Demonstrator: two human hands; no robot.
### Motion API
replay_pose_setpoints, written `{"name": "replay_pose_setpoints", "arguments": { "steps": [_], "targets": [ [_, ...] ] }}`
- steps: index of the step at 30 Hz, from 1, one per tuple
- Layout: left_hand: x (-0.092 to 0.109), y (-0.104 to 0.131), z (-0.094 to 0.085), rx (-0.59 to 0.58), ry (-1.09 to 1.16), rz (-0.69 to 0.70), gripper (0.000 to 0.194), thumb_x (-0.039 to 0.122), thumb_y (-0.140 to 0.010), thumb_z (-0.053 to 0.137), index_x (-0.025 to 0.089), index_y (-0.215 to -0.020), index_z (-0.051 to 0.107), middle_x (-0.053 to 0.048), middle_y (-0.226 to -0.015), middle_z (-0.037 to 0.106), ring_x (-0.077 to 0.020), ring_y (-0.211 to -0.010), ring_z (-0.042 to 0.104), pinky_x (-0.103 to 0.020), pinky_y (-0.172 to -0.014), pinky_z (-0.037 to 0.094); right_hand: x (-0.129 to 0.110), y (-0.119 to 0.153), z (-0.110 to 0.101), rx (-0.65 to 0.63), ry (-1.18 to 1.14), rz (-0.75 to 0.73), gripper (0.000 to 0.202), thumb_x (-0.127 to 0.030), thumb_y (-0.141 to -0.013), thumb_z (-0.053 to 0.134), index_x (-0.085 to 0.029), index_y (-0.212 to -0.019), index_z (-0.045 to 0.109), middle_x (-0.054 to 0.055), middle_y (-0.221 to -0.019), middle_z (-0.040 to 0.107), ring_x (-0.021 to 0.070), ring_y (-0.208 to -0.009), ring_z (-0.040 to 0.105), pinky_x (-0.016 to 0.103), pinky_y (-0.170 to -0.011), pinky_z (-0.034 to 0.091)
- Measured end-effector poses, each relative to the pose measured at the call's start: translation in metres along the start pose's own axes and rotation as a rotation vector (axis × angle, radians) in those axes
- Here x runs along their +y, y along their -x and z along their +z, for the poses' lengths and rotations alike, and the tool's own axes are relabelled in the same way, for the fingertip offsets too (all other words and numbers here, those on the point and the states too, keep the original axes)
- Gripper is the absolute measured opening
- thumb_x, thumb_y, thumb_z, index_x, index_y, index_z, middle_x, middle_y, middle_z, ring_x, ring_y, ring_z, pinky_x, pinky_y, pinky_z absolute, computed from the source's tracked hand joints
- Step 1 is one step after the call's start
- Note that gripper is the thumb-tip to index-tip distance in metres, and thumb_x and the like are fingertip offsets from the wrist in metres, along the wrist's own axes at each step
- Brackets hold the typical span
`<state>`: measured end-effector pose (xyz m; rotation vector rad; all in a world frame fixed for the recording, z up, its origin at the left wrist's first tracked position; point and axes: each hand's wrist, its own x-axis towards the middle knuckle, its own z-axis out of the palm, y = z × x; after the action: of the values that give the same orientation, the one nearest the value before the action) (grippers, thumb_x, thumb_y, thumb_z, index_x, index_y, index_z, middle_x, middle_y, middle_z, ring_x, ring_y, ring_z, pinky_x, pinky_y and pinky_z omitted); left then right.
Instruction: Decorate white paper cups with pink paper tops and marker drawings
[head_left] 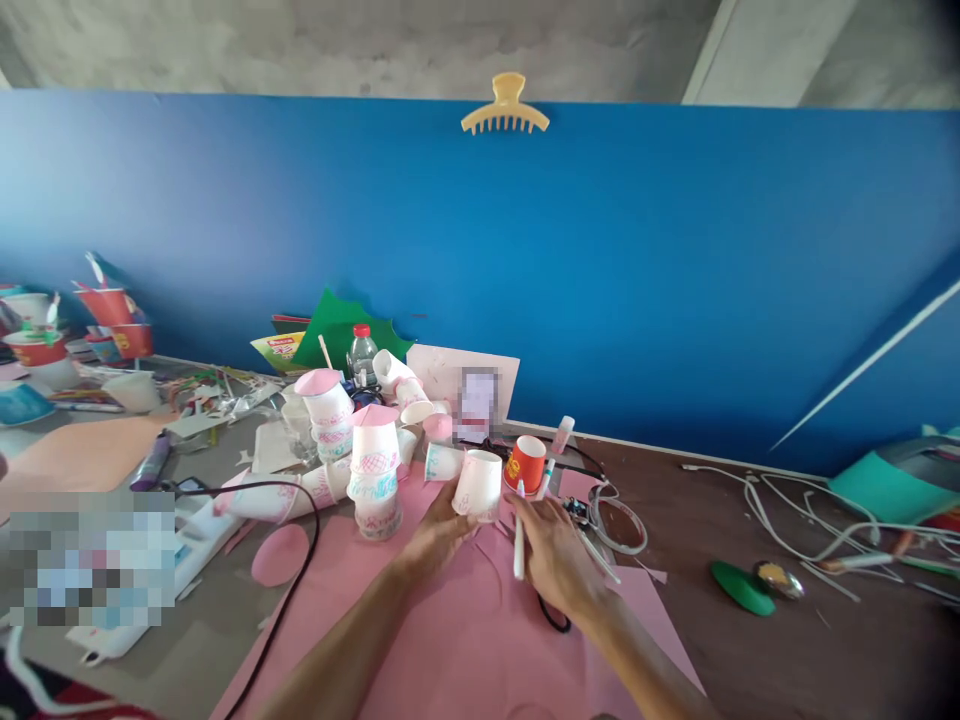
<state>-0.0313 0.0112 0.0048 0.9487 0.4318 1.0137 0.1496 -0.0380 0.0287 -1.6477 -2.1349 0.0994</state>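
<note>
A white paper cup (478,484) with pink drawing near its lower edge is held in my left hand (439,530), over pink paper (450,640). My right hand (551,545) grips a white marker (519,540), held upright just right of the cup. Behind my right hand stands a red paper cup (526,465), with another marker (547,478) beside it. Left of my left hand rises a stack of decorated white cups (376,475) topped by a pink paper cone. A second such stack (328,415) stands behind it.
A black cable (304,570) crosses the pink paper's left side. Decorated cups (270,497) lie on their sides at the left. At the back are a bottle (363,350) and green paper (334,330). White cables (787,515) and a green oval piece (742,587) lie at right.
</note>
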Motion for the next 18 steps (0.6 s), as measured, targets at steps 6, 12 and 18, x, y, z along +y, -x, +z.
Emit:
{"name": "replay_pose_setpoints", "arguments": {
  "steps": [6, 12, 18],
  "targets": [
    [-0.002, -0.004, -0.004, 0.031, -0.150, 0.107, 0.070, 0.036, -0.067, 0.079, 0.023, -0.130, 0.052, -0.007, -0.104, 0.063, -0.0217, -0.091, 0.057, -0.032, -0.079, 0.042, -0.012, 0.018, 0.005, -0.263, 0.187, -0.023, 0.054, 0.001, -0.079, 0.040, -0.017, -0.126, 0.060, 0.012, -0.110, 0.070, 0.0274, -0.106, 0.059, 0.042, -0.103, 0.030],
    [-0.002, -0.003, -0.007, 0.128, -0.267, 0.140, 0.058, 0.024, -0.067, 0.074, 0.021, -0.120, 0.053, -0.008, -0.112, 0.060, -0.0247, -0.104, 0.054, -0.035, -0.086, 0.042, -0.030, 0.015, 0.003, -0.354, 0.254, -0.047, 0.043, -0.007, -0.086, 0.041, -0.016, -0.122, 0.062, 0.015, -0.110, 0.069, 0.0313, -0.111, 0.058, 0.045, -0.104, 0.029],
    [0.007, -0.002, -0.001, 0.147, -0.464, 0.114, 0.055, 0.015, -0.065, 0.072, 0.023, -0.115, 0.051, -0.005, -0.109, 0.059, -0.0247, -0.104, 0.055, -0.035, -0.086, 0.043, -0.032, 0.017, -0.002, -0.352, 0.236, -0.069, 0.047, -0.004, -0.085, 0.040, -0.018, -0.126, 0.059, 0.014, -0.113, 0.067, 0.0280, -0.111, 0.058, 0.044, -0.106, 0.028]
  ]
}}
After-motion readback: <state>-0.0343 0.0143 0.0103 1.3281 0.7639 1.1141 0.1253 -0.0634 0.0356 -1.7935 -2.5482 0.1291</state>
